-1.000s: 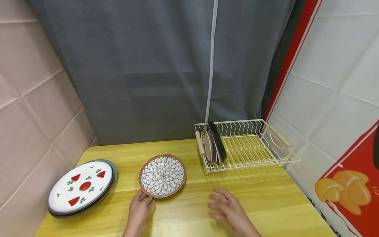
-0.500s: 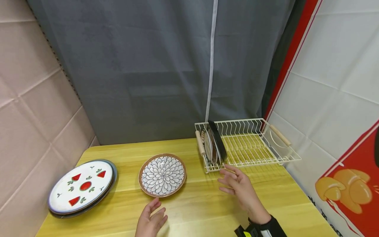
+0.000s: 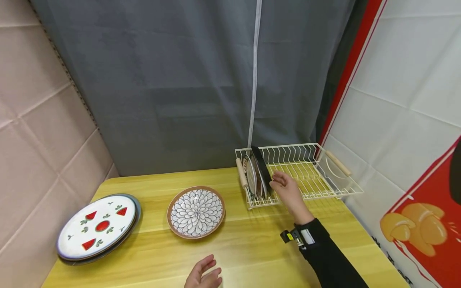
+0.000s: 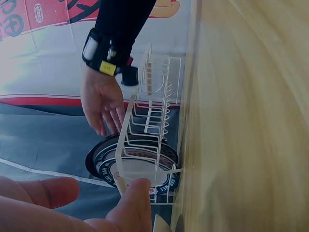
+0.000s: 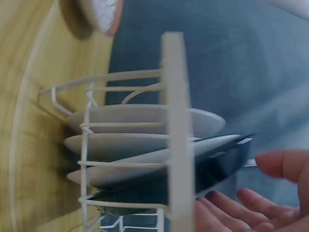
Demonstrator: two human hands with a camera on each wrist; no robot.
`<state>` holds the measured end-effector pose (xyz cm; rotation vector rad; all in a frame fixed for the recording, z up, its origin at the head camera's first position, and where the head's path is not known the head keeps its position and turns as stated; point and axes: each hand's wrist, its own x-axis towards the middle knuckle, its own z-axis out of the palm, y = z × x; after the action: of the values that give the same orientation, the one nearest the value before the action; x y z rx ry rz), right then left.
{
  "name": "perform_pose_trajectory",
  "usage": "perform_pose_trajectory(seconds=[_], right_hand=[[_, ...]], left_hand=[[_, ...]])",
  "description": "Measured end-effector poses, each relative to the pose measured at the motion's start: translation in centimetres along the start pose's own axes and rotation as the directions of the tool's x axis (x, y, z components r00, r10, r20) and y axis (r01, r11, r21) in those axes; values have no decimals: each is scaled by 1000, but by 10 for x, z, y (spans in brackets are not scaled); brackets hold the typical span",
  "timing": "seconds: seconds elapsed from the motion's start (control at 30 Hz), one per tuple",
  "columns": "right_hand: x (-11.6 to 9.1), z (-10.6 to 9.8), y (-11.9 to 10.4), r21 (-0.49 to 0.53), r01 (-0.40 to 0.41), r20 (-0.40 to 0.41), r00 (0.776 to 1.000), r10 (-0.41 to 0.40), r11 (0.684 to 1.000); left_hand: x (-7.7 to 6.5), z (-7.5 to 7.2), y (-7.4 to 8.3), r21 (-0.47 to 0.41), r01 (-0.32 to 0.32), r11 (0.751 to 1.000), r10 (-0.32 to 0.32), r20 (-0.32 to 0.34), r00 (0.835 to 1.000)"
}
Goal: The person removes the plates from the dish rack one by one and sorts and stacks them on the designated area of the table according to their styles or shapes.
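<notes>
My right hand [image 3: 288, 192] reaches over the front of the white wire dish rack [image 3: 337, 163], beside a black plate [image 3: 262, 170] standing on edge at the left end. In the right wrist view its thumb and fingers [image 5: 236, 208] are spread near that dark plate's [image 5: 217, 166] edge, not gripping it. Several lighter plates [image 3: 250, 178] stand upright to the black one's left. My left hand [image 3: 204, 274] hovers over the table's front with fingers loosely bent, holding nothing. Behind it, a brown-rimmed plate with a petal pattern [image 3: 197, 212] lies face up.
A stack of plates lies on the left of the wooden table [image 3: 144, 184], topped by a white watermelon-patterned plate [image 3: 97, 228]. A grey curtain [image 3: 180, 100] hangs behind, and a white tiled sheet [image 3: 407, 80] rises on the right.
My left hand has let go of the petal-patterned plate and drawn back toward the front right. My right hand has moved forward from over the table to the rack, beside the black plate.
</notes>
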<state>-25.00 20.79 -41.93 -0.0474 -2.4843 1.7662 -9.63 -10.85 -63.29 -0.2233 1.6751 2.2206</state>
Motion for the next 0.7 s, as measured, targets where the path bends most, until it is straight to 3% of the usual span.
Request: perform_pose_trajectory(seconds=[0.13,0.23,0.37,0.57,0.7], right_hand=[[15,10,3,-213,57,38,998,-50,975],[19,12,2,-379,110,18,994,-111,919],[22,11,1,-520,138,-45,981,-188,843],[32,10,-2,-638,131,-204,921,-331,758],[40,5,-7,-685,86,-267,894,-359,723]], left_hand=[[2,-2,-6,-12,11,1000,-11,5,1000],[3,-4,-9,-15,11,1000,-11,-12,1000],[2,-5,-8,-33,10,999,-11,-26,1000],[3,-8,-11,-54,22,998,-23,-17,1000],[3,-7,-10,-51,25,998,-25,-17,1000]])
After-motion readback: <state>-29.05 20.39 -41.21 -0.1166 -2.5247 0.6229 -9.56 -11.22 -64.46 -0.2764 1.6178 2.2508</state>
